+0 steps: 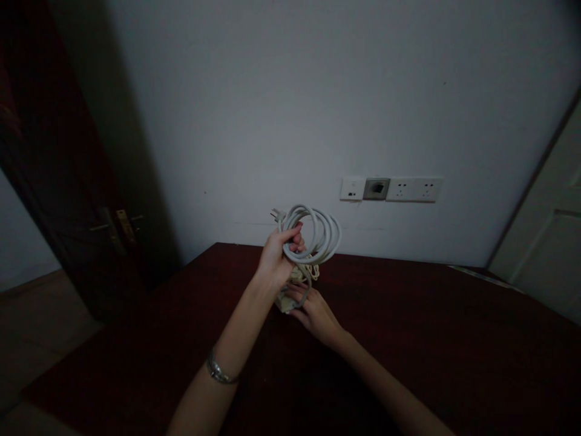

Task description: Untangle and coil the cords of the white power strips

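My left hand [278, 254] is closed around a coiled grey power cord [333, 233], held up above the table. Its plug [277, 214] sticks out to the upper left of that hand. Lower down, the fingers of my right hand [318, 315] are wrapped about a pale power strip [285, 303], where the grey cord appears to join it. Much of the strip is hidden behind my hands. A thinner cream cable [313, 270] lies bunched just behind, below the coil.
The dark red table [408, 327] stands against a white wall [254, 109]. Wall sockets [411, 189] are set above its back edge, right of my hands. At left is a dark door with a metal handle [124, 225]; at right, a pale door [549, 236].
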### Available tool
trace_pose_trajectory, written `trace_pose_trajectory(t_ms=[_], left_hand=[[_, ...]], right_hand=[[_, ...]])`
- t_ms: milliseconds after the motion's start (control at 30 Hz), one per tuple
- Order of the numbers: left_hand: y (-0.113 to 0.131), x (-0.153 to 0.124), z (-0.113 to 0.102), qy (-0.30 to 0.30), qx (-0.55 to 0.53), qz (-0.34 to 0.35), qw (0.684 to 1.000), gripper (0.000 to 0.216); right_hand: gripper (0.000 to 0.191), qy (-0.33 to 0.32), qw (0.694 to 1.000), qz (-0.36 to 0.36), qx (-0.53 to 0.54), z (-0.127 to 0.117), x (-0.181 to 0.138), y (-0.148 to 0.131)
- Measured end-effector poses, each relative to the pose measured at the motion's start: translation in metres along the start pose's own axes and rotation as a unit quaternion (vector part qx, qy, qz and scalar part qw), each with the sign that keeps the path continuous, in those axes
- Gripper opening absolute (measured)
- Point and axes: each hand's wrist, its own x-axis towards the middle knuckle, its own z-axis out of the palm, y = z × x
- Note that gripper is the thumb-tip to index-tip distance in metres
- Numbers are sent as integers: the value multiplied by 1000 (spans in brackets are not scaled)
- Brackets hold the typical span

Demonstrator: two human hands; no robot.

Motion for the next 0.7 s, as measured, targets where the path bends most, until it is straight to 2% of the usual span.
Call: trace_pose_trajectory(t_ms=[100, 167, 300, 433, 533, 600, 700], left_hand=[[17, -10, 4, -1, 7, 30, 1000, 9], [32, -15, 1, 0, 10, 56, 998, 10], [58, -13, -16, 32, 40, 52, 997, 10], [65, 0, -38, 29, 131, 93, 987, 7], [58, 13, -52, 66, 230, 151, 959, 12], [51, 21, -60, 94, 315, 177, 928, 11], [40, 30, -70, 65, 481, 158, 860, 5]], right_hand=[[47, 30, 999, 0, 35, -24, 6, 4], [46, 52, 996, 31, 62, -45, 11, 7], [39, 60, 988, 76, 121, -87, 19, 6], [42, 88, 974, 152, 146, -118, 19, 4], [43, 53, 970, 186, 147, -135, 16, 4], [42, 9, 970, 193, 147, -143, 15, 3], [40, -58, 973, 187, 121, -152, 16, 0]])
